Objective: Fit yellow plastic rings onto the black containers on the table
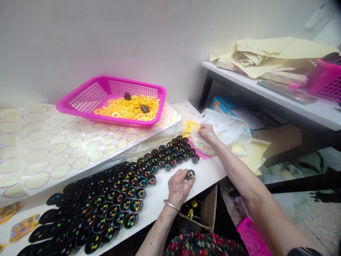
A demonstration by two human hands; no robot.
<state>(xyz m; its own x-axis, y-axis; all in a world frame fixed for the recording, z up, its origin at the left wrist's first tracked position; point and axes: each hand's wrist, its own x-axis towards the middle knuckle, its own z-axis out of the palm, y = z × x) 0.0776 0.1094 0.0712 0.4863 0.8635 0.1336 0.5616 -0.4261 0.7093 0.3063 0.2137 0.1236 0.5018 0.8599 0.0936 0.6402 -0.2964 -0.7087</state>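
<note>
My left hand (pixel 179 187), with a metal bangle at the wrist, pinches a small round black cup (pixel 190 174) that has bright coloured bits inside. Farther back, my right hand (pixel 208 134) has its fingers closed at the edge of a small heap of yellow rings (pixel 189 128). What sits between those fingertips is too small to make out. A clear bag of small bits (pixel 203 146) lies on a pink mesh surface under my right hand. Many similar black cups (pixel 117 195) stand upright in tight rows on the white table (pixel 157 193), left of my hands.
A pink basket (pixel 77 114) holds yellow rings and two dark pieces. It rests on sheets of round stickers (pixel 87 140). An open cardboard box (pixel 211 209) is below the table edge. To the right are a white plastic bag (pixel 229 126) and a shelf (pixel 282 96) bearing yellow paper.
</note>
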